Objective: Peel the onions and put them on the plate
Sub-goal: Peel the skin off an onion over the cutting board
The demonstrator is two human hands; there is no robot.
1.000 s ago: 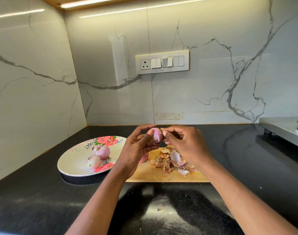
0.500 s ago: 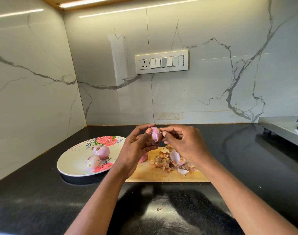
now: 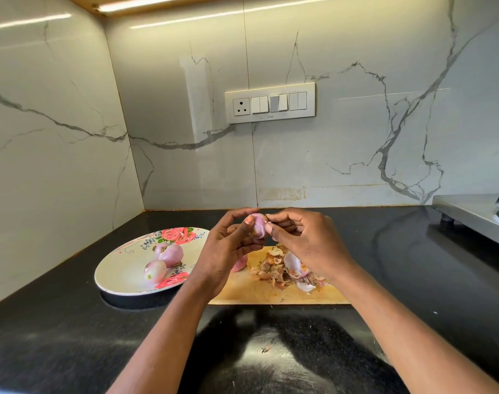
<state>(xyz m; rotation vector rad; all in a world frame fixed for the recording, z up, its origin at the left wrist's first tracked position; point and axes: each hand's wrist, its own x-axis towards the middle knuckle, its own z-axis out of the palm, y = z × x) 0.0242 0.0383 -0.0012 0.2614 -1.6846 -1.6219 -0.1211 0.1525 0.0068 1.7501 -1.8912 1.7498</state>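
My left hand grips a small pink onion above the wooden cutting board. My right hand pinches the skin at the onion's top right. Two peeled onions lie on the white rose-patterned plate at the left. A heap of onion skins lies on the board under my right hand. Another pink onion shows partly behind my left wrist.
The black countertop runs to marble walls at the back and left. A switch panel sits on the back wall. A steel stove edge stands at the far right. A small scrap lies on the counter near me.
Both hands hold nearly the same place; my right fingertips have shifted slightly on the onion's skin.
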